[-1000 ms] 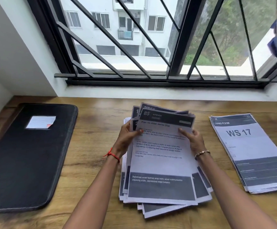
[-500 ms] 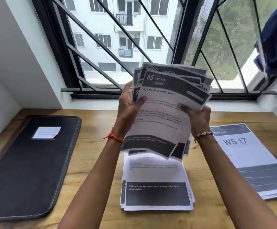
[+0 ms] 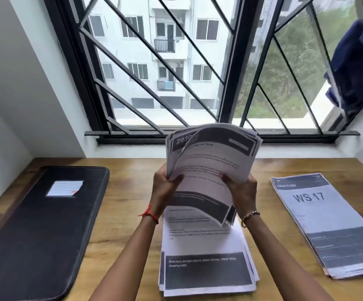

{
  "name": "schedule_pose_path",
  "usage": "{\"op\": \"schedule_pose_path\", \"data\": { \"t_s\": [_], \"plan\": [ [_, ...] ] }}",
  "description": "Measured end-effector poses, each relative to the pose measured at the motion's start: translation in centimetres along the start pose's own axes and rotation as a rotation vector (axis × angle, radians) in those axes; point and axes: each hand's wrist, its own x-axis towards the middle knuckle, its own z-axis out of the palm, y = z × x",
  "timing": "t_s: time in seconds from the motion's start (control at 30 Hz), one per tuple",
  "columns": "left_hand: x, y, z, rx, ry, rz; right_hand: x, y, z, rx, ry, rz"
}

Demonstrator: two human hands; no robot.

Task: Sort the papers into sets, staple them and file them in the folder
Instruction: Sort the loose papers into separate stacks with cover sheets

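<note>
in the head view both hands hold one bundle of papers [image 3: 210, 168] lifted above the middle of the wooden desk [image 3: 130, 185], in front of the window [image 3: 197, 61]. the left hand [image 3: 165, 190] grips the left edge of the bundle, the thumb on the front sheet and the fingers closed behind it. the right hand [image 3: 241, 190] grips the right edge in the same way, the thumb pressed on the front sheet. the bundle stands nearly upright and its sheets fan out and curl; the front sheet bends forward at the bottom, and a sheet behind it shows the number 2930 at the top left. under the bundle a second stack of papers [image 3: 206, 257] lies flat on the desk near its front edge, with a dark band across the lower part of the top sheet; its sheets are not squared. a third stack [image 3: 330, 224] lies flat toward the right edge of the desk, well apart from the hands, and its top sheet reads "living room" and "ws 17". a black folder [image 3: 41, 231] lies closed along the left edge of the desk, with a small lined label [image 3: 64, 189] on its cover. a red thread [image 3: 149, 213] is on the left wrist and a beaded bracelet [image 3: 248, 215] on the right wrist. a dark blue cloth [image 3: 358, 57] hangs at the right side of the window.
</note>
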Motion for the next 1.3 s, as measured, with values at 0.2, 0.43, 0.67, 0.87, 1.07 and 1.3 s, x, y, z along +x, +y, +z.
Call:
{"op": "schedule_pose_path", "data": {
  "t_s": [0.2, 0.43, 0.67, 0.87, 1.07, 1.3],
  "plan": [
    [0.1, -0.9, 0.4, 0.041, 0.073, 0.025, -0.1, 0.1, 0.5, -0.020, 0.032, -0.045],
    [-0.6, -1.4, 1.9, -0.042, 0.181, 0.014, 0.0, 0.2, 1.2, -0.068, 0.039, -0.144],
    [-2.0, -4.3, 1.7, -0.048, 0.129, -0.197, -1.6, 3.0, 0.8, -0.081, -0.038, 0.061],
    [-1.4, -3.3, 1.6, -0.058, 0.112, -0.155, -1.1, 2.5, 1.0, -0.050, 0.072, 0.059],
    [-0.6, -2.6, -1.7, 0.009, -0.051, -0.270, -1.0, 2.4, 1.5, -0.076, -0.099, 0.144],
    [-1.4, -2.4, -9.2, 0.170, 0.004, -0.413, -2.3, 1.6, 6.5, 0.050, -0.384, 0.309]
  ]
}}
